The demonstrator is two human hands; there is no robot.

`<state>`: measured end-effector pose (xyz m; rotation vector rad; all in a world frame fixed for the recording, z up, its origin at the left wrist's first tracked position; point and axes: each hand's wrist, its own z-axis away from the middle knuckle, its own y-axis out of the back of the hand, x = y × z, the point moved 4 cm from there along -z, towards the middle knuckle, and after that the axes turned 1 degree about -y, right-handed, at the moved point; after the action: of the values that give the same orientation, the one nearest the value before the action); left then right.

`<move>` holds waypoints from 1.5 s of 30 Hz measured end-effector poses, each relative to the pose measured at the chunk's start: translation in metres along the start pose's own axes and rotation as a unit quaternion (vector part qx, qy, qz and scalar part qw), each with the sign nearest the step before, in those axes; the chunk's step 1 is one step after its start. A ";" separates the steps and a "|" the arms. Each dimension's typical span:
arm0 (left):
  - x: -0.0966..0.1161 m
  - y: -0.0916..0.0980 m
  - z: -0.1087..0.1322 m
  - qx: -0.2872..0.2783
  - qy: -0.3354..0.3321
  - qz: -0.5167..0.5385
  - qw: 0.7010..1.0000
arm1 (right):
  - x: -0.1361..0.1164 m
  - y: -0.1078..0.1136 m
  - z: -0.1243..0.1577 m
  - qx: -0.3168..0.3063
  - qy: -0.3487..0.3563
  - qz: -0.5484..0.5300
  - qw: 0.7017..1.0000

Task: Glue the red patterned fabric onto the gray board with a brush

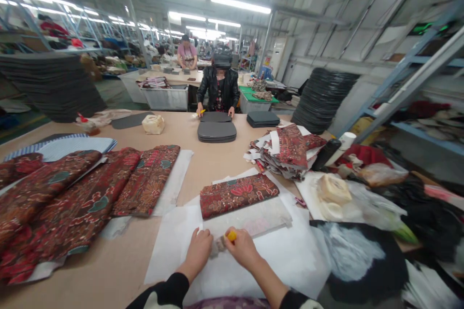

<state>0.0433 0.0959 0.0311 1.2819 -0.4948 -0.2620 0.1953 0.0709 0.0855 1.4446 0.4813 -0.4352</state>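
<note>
Two bare hands work at a broad tan desk (119, 260) in a crowded workshop. The right hand (242, 249) has its grip closed around a yellow tool (231, 235), with a brownish end (perhaps a brush head, too blurred to be sure) pointing toward the left hand (198, 251). The left hand's fingers bend down by the near left corner of a pale grey strip (250, 219); whether they pinch anything, one cannot tell.

The strip lies just ahead of both hands, its long axis running left to right and slanting slightly away at the right. The left hand is nearer its left end, while the right hand sits just short of its middle stretch. Beyond it lies a cloth (239, 193), a soft-cornered oblong patterned with red and brown flowers, on much the same slant. White paper (170, 246), smooth and thin, spreads beneath.

To the left, lengths of similar fabric (101, 193) show blue-green motifs among the red. To the right rises a ragged heap of offcuts (290, 149), near a cream block (333, 188) with blunt corners. Across the desk, a co-worker in a glossy black jacket (206, 84) has both hands at a pile of flat, round-cornered grey panels (216, 133).
</note>
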 end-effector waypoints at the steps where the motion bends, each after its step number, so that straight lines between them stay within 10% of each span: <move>1: 0.001 0.001 -0.002 0.000 -0.011 -0.011 1.000 | 0.011 0.002 -0.001 -0.008 -0.010 -0.021 1.000; 8: 0.008 0.007 -0.009 -0.002 -0.064 -0.046 0.997 | 0.147 0.086 0.015 0.105 -0.295 0.067 0.947; 20: -0.001 0.031 -0.034 -0.031 -0.046 -0.031 0.998 | 0.168 0.114 0.022 0.188 -0.310 0.040 0.931; 23: -0.003 0.045 -0.045 -0.023 -0.034 0.002 0.999 | 0.152 0.096 0.016 0.154 -0.291 -0.151 0.932; 27: -0.008 0.062 -0.058 -0.011 -0.004 0.047 0.999 | 0.103 0.028 0.005 -0.002 -0.262 -0.462 0.847; 33: -0.014 0.064 -0.068 -0.001 0.026 0.079 0.997 | 0.064 -0.041 0.002 -0.137 -0.272 -0.583 0.753; 45: -0.022 0.061 -0.087 0.032 0.044 0.143 0.988 | 0.065 -0.021 -0.006 -0.091 -0.257 -0.640 0.719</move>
<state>0.0619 0.1965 0.0671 1.2613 -0.6083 0.0508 0.2377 0.0758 0.0313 0.5199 0.9891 -1.7868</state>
